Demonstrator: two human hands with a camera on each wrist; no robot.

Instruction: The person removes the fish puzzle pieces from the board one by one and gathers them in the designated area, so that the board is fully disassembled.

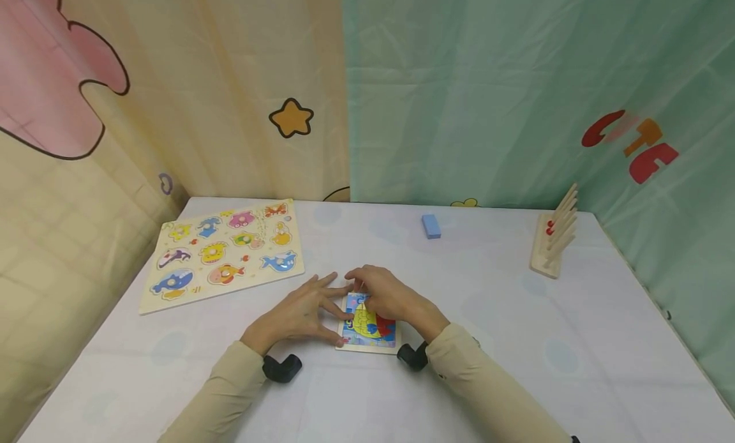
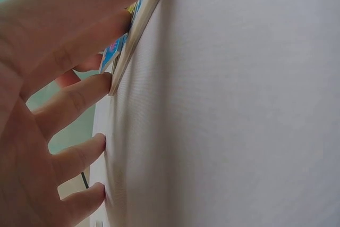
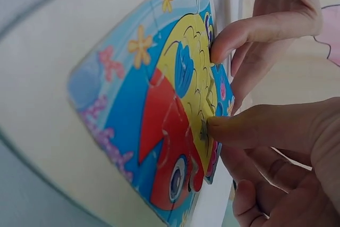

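A small jigsaw puzzle of a yellow and red fish on blue [image 1: 373,342] lies flat on the table in the head view. My left hand [image 1: 304,312] spreads its fingers along the puzzle's left side, thumb at the near left corner and fingertips at the edge and on the face. My right hand [image 1: 387,296] reaches over the far side and pinches a puzzle piece at the far left part. This piece [image 2: 110,56] sits tilted up from the board in the left wrist view. The right thumb [image 3: 239,127] presses on its yellow face in the right wrist view.
A larger wooden knob puzzle board with sea animals [image 1: 198,270] lies at the back left. A blue block [image 1: 431,226] is at the back middle. At the right stands a wooden base with upright pegs [image 1: 554,245] and red beads. Curtains [image 1: 459,98] close off the back.
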